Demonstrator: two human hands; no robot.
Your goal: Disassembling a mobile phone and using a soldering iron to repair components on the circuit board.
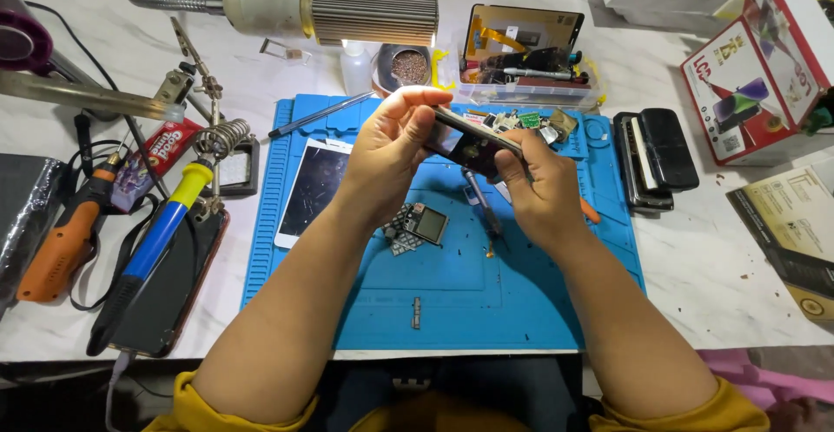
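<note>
Both hands hold a dark phone body (469, 139) above the blue work mat (452, 302). My left hand (391, 149) pinches its left end between thumb and fingers. My right hand (539, 189) grips its right end from below. A small circuit board (419, 223) lies on the mat just under the hands. A thin screwdriver (480, 206) rests beside it. A white phone with a dark cracked screen (311, 190) lies at the mat's left edge.
A blue and yellow soldering iron (156, 241) rests on a dark phone at left, next to an orange tool (61, 241). Stacked black phones (656, 158) and a red box (756, 76) sit at right. A lamp head (347, 13) and parts tray (526, 67) stand behind.
</note>
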